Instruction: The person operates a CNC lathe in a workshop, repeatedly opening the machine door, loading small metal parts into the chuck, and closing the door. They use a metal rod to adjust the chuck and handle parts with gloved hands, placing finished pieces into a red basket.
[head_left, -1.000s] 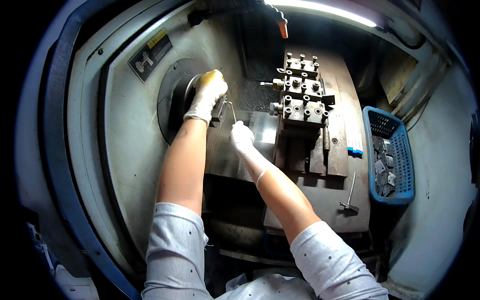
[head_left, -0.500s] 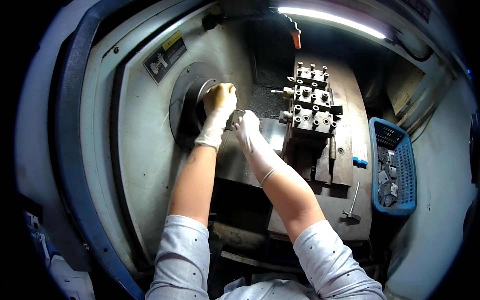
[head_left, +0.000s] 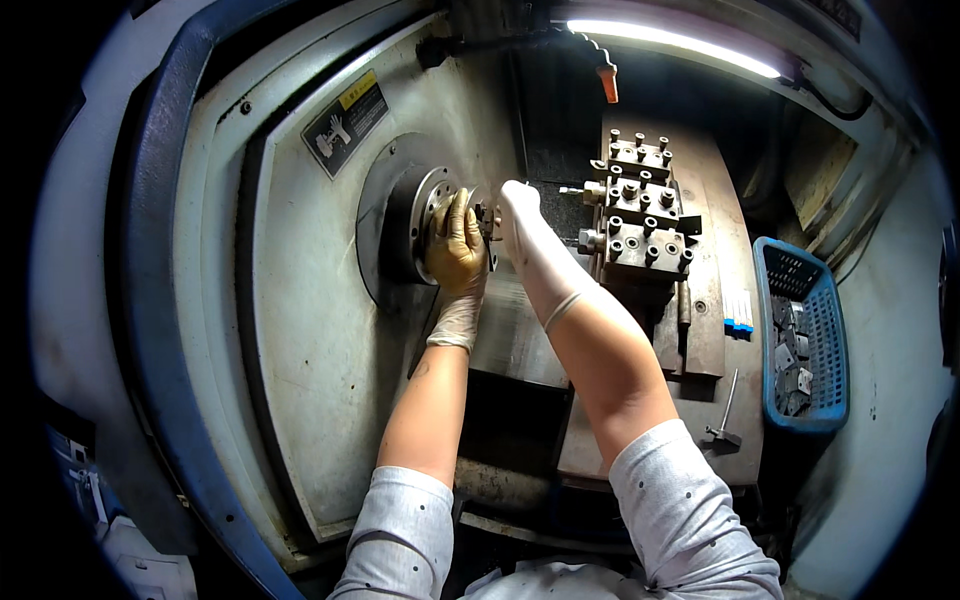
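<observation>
Machine enclosure [head_left: 290, 330]: grey sheet-metal wall with a blue rim, surrounding both hands; a black-and-yellow warning label [head_left: 345, 122] sits up and to the left of the left hand.

Tool block [head_left: 640, 215]: dark gang of bolted holders on the slide, just right of the right hand.

Basket [head_left: 815, 345]: blue plastic mesh, well off to the right of the right hand, holding loose grey metal pieces.

Chuck [head_left: 425, 225]: round steel spindle face, directly under the left hand.

Left hand [head_left: 457, 240]: gloved, palm stained yellow-brown, fingers curled over the front of the chuck and pressing on it.

Right hand [head_left: 520, 215]: white glove, reaching in from the right to the chuck's nose, fingertips close together at a small dark part; whether they actually pinch it cannot be told, since the left hand covers the spot.

Workpiece [head_left: 486, 212]: small dark piece at the chuck centre, between the two hands, probably seated in the jaws.

T-handle key [head_left: 726, 410]: lying on the slide, below and right of the right forearm.

Step in hand, as judged: seating or pulling the small piece at the chuck, left hand steadying. The next move would call for a firm two-finger hold and a straight path along the spindle axis, clear of the tool block.
</observation>
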